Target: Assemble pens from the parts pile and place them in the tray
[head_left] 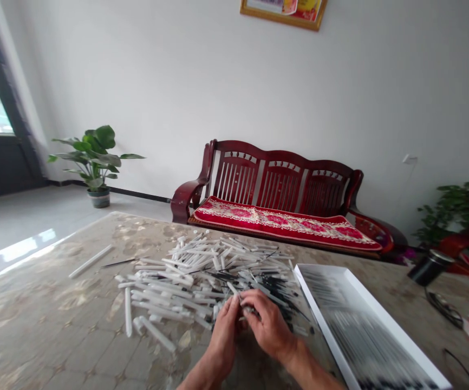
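Observation:
Close together at the near side of the pile, my left hand (227,324) and my right hand (266,324) meet with their fingers closed. A white pen barrel (233,289) sticks up from between the fingertips, held by the left. The right fingers pinch at its lower end, and whatever small piece they may grip is hidden. Around the hands lies a loose pile of white pen barrels (165,295), with thin black pen parts (277,287) mixed in on the right.
A white open box (319,314) with rows of clear, dark-tipped pens (372,336) stands to the right. Beyond it are a black cylinder (430,267) and a cable (443,309). A single white tube (90,261) lies on the patterned tabletop (47,330) at left. A wooden bench (275,184) stands behind.

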A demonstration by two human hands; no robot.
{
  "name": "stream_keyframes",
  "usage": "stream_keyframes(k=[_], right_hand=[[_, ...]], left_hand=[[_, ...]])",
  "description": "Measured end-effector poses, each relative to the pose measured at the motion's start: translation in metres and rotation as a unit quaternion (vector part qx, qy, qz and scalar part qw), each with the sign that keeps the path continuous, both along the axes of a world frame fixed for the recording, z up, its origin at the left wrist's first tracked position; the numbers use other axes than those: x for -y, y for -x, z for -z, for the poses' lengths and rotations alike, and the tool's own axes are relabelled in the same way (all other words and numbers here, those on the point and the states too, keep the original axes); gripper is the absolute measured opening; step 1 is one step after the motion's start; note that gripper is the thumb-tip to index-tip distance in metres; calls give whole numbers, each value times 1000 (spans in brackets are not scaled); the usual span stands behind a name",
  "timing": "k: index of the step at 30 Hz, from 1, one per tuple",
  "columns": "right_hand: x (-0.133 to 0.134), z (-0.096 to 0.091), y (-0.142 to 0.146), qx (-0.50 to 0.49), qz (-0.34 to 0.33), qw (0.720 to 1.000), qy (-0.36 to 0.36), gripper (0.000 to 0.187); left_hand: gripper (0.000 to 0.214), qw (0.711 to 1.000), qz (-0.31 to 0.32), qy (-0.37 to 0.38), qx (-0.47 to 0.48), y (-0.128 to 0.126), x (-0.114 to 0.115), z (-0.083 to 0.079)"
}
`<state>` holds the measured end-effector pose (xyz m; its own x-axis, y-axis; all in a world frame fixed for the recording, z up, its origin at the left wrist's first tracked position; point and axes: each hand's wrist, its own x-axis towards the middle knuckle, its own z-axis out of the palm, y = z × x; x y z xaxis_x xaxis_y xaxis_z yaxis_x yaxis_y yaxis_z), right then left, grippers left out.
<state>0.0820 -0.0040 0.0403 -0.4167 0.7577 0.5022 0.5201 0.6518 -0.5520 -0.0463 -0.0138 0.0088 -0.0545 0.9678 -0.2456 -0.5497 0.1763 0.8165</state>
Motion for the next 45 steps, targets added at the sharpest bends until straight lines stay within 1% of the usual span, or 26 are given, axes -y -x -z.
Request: stream_keyframes(k=[2,4,5,6,8,10,12,15,17,21,25,27,29,30,32,35,37,40,45], right_hand=[[9,11,-6,9,-15,1000,-9,35],[8,18,-11,12,-6,1000,-21,43],[3,20,-12,13,15,1000,-23,44],[-3,20,-13,16,50,998,-24,42],[-20,17,-14,36,140,989,-12,35],[-37,12,-14,89,212,973,16,27],[-52,5,-12,160,252,953,56,20],[-65,1,-10,218,276,931,95,29],[-67,1,-8,223,282,928,101,33],[-66,2,-7,233,300,918,113,33],[-60,-6,-12,238,320,909,119,35],[-52,-10,-20,235,324,908,120,27],[-38,-12,-31,215,312,918,118,15],[-29,-11,-37,194,298,927,118,13],[-10,-8,-50,153,275,941,122,15],[15,-2,-61,126,262,948,127,16],[26,-1,-63,123,257,950,125,15],[32,-1,-59,129,254,951,122,15],[31,0,-58,137,255,951,108,16]], left_hand=[[43,999,22,4,24,0,0,0],[42,999,16,12,26,-1,-1,1],[43,999,5,17,29,0,-2,2],[44,999,-8,20,35,0,-3,2],[45,998,-29,25,50,1,-5,3],[45,997,-43,32,60,1,-7,5],[45,996,-51,41,65,1,-8,6],[42,994,-53,42,81,0,-8,9],[37,993,-56,40,99,-1,-9,11],[25,989,-68,43,123,-1,-11,12],[19,986,-82,48,134,1,-11,9],[16,985,-88,53,139,2,-11,7],[13,984,-92,54,142,2,-11,5],[11,984,-94,54,143,2,-11,4],[8,983,-98,55,144,2,-11,2],[4,983,-104,57,143,2,-11,1],[2,983,-102,56,143,3,-11,0],[3,984,-97,58,140,3,-10,-2],[4,983,-96,64,145,5,-10,-4]])
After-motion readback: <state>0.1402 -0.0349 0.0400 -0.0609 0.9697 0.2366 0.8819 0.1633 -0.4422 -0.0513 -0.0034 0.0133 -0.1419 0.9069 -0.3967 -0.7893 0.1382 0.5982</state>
